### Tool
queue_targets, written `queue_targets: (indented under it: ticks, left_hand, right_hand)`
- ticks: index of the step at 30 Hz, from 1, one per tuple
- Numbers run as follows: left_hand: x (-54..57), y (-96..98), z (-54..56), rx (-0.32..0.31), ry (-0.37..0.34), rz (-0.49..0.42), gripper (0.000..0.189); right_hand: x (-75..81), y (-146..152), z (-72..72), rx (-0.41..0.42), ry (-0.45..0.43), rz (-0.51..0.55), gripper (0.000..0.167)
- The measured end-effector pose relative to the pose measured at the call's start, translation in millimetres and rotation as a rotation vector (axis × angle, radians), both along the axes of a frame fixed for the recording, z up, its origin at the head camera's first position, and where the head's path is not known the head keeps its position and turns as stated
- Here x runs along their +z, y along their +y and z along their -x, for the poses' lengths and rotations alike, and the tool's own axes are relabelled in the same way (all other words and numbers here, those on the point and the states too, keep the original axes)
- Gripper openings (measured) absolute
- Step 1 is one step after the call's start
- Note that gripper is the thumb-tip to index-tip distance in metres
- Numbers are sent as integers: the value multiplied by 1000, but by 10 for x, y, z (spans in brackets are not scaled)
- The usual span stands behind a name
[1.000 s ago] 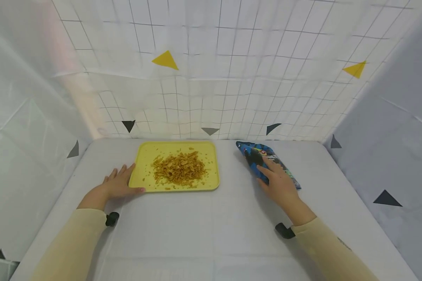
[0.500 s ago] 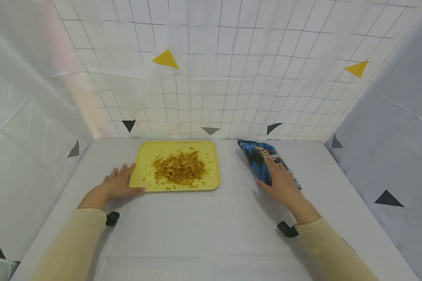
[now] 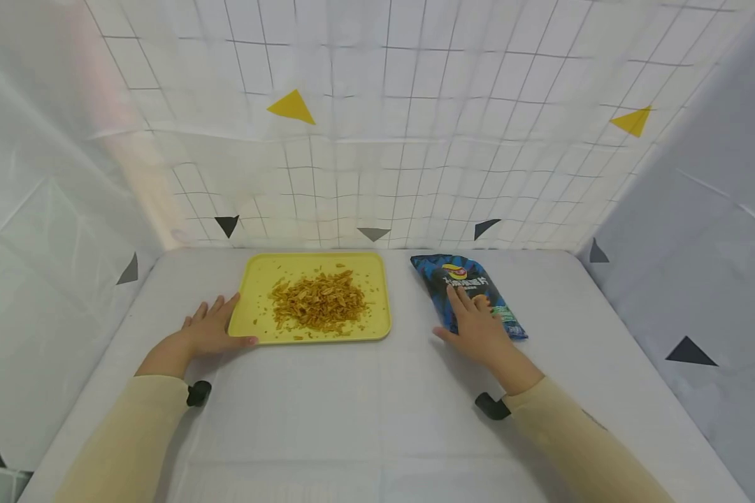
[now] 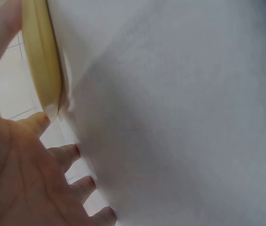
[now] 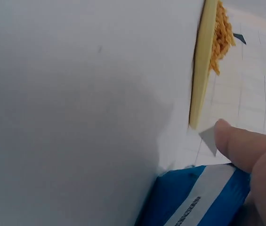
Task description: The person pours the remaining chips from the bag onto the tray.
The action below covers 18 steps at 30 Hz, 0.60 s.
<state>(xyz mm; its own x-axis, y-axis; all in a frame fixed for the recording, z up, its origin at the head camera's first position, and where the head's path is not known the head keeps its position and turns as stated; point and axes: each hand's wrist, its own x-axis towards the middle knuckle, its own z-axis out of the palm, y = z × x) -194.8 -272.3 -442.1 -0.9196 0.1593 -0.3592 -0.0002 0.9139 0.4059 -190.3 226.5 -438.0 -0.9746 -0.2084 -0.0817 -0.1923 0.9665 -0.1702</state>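
Observation:
In the head view a yellow tray [image 3: 319,341] lies flat on the white table with a heap of golden-brown flakes [image 3: 319,302] in its middle and crumbs scattered around. My left hand [image 3: 204,335] spreads at the tray's front left corner, thumb along the front edge and fingers beside the left side. The left wrist view shows thumb and index finger at the tray's rim [image 4: 43,56]. To the right lies a blue and black snack bag [image 3: 437,279] with printed lettering. Across its front part rests my right hand [image 3: 478,334], fingers extended, thumb [image 5: 238,143] off its left side.
The white cloth-covered table [image 3: 314,419] meets a gridded sheet wall [image 3: 365,181] right behind the tray and bag. White side walls stand at left and right, marked with dark triangles [image 3: 691,351]. A strip of table separates tray and bag.
My right hand and the snack bag have shifted slightly left. The bag now lies flatter, with more of its printed face showing. My left hand and the tray have stayed in place.

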Motion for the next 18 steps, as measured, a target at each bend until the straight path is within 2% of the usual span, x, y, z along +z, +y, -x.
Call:
queue_targets:
  ticks: [4, 11, 18]
  left_hand:
    - [-20, -6, 9, -4, 5, -4, 121]
    - [-10, -10, 1, -4, 4, -2, 121]
    - [5, -14, -13, -4, 1, -3, 121]
  right_hand:
    - [-67, -122, 35, -20, -37, -42, 95]
    - [-35, -321, 83, -72, -110, -68, 97]
    - [-93, -416, 117, -99, -177, -86, 94]
